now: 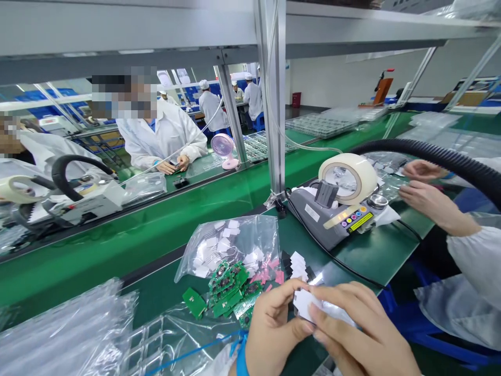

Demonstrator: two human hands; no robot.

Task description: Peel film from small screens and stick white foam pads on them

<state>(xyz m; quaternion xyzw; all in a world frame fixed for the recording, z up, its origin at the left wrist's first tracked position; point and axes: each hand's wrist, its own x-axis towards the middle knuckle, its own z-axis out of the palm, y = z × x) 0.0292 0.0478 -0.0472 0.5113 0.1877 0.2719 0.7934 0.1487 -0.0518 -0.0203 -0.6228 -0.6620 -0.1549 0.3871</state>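
A small flat piece with a white face and a dark edge [305, 304] is pinched between my two hands near the front edge of the bench. My left hand [270, 326], with a blue band at the wrist, grips it from the left. From the right, my right hand [362, 326] presses thumb and fingers on its white face. Just beyond lie white pieces [298, 265] over black ones, and pink pieces [270, 271]. A pile of green circuit boards [230, 290] is left of my hands. Behind it rests a clear bag of white pieces [219, 243].
A grey device [319, 219] with a tape roll [348, 177] and trailing cable stands ahead right. Clear plastic trays [58, 334] lie front left. A metal post [276, 104] rises ahead. A co-worker's hands [434, 201] are at the right; another person [160, 133] sits across.
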